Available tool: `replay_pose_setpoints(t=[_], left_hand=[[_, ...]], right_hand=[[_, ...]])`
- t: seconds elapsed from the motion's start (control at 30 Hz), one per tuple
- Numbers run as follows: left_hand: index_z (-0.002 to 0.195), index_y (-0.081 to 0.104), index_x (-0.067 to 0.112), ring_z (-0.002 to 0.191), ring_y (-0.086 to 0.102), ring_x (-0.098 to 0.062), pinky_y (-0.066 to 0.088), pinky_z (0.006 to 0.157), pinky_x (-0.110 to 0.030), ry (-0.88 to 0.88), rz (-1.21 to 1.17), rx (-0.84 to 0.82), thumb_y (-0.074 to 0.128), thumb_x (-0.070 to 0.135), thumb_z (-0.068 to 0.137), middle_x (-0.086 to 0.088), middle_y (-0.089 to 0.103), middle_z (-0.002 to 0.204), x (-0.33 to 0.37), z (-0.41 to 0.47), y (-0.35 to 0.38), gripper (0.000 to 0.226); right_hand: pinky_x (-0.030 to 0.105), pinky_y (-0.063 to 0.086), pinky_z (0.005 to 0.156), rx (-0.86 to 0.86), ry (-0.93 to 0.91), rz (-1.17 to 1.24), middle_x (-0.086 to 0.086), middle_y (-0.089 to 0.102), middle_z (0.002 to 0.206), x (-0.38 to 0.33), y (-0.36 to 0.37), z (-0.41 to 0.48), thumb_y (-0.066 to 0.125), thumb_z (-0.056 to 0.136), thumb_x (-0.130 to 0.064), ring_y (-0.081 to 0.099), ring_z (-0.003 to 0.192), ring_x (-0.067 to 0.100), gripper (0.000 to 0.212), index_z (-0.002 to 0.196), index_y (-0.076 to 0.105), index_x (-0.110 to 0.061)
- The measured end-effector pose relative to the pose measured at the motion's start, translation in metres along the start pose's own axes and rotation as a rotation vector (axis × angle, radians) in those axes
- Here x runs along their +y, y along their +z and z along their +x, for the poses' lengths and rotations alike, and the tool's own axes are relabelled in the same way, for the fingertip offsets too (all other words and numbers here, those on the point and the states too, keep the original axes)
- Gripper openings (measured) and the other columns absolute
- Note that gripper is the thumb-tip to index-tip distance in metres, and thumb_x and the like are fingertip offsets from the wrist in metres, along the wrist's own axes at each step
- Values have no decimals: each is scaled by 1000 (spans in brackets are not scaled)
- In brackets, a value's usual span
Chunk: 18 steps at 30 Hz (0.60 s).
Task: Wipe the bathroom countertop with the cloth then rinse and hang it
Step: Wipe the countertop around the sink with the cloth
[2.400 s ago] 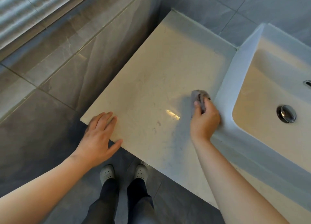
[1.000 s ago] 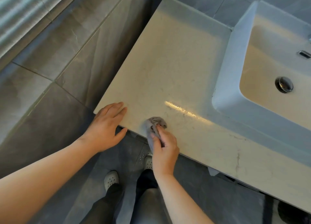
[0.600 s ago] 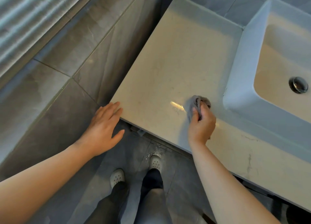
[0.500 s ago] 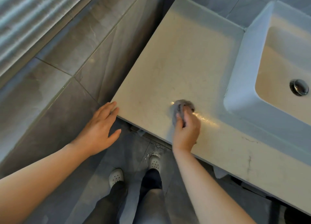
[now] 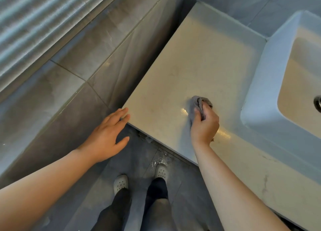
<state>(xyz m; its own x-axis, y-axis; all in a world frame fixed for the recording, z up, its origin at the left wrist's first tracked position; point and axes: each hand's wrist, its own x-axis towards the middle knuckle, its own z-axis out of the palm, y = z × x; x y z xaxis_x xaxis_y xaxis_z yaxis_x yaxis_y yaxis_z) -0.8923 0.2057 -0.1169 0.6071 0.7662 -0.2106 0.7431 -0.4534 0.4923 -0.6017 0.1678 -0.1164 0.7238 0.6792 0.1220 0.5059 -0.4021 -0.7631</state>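
**Fig. Wiping stroke on the worktop, head view.** The grey cloth [image 5: 199, 103], bunched into a wad, is pressed on the pale stone worktop [image 5: 199, 57] near its front edge. The right hand [image 5: 205, 126] grips it, with fingers and thumb curled round the wad. From the cloth, the white basin [image 5: 260, 71] stands at 3 o'clock, close by but apart. Its drain [image 5: 318, 103] is cut off by the picture's edge.

At 8 o'clock the left hand [image 5: 106, 135] is spread and relaxed. Only its fingertips touch the worktop's corner — the palm hangs over the floor.

*Change.* Half a second ago the cloth was nearer the front edge and farther from the basin. A moment before that it lay closer to the basin than now. The hand is therefore sweeping back and forth along the front strip. The left hand lay flat on the corner over two seconds ago and has since slid almost off it.

Wet glints [image 5: 224, 133] at 4 o'clock of the right hand and beside the cloth suggest this strip has been covered. The far half of the worktop, at 12 o'clock, looks dry — wiping is judged unfinished, with rinsing and hanging not yet begun.

*Count.* One cloth, two hands, one basin, one drain, two white perforated shoes [image 5: 121, 183] at 7 o'clock on the tiled floor.
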Motion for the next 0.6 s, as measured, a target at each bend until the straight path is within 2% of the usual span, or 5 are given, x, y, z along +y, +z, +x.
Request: replay_pose_setpoints(t=[0.17,0.3,0.43,0.53,0.6], left_hand=[[148,26,16,143,2,-3,11,114,-24,-5,-64,30,32,56,84,12,7,156,5,0,-2,76],[144,37,15,134,16,3,34,104,-25,-101,-149,137,55,30,92,11,22,154,11,-7,-7,57],[145,35,19,132,26,-5,35,101,-23,-168,-188,173,55,30,92,11,30,149,9,-25,-5,58],[145,35,22,134,27,-6,23,104,-18,-254,-229,116,53,34,92,14,30,148,5,-34,-1,57],[142,40,23,128,40,-11,33,101,-21,-326,-274,107,52,39,91,11,36,146,3,-37,2,54]], right_hand=[[20,42,99,-146,-141,-9,3,66,120,-30,34,-55,63,88,-8,56,113,20,33,121,65,-10],[-1,30,93,-303,-185,70,-3,66,119,-50,42,-88,63,89,-11,53,112,11,33,121,64,-14],[2,40,82,-375,-39,253,-21,61,106,-58,23,-72,65,88,-13,57,102,-2,34,121,61,-23],[10,45,82,-198,-69,160,-11,66,106,-49,23,-26,65,88,-13,60,98,6,32,119,65,-17],[22,49,82,-137,-98,47,2,70,108,-45,35,-7,64,88,-13,62,99,19,29,117,67,-12]])
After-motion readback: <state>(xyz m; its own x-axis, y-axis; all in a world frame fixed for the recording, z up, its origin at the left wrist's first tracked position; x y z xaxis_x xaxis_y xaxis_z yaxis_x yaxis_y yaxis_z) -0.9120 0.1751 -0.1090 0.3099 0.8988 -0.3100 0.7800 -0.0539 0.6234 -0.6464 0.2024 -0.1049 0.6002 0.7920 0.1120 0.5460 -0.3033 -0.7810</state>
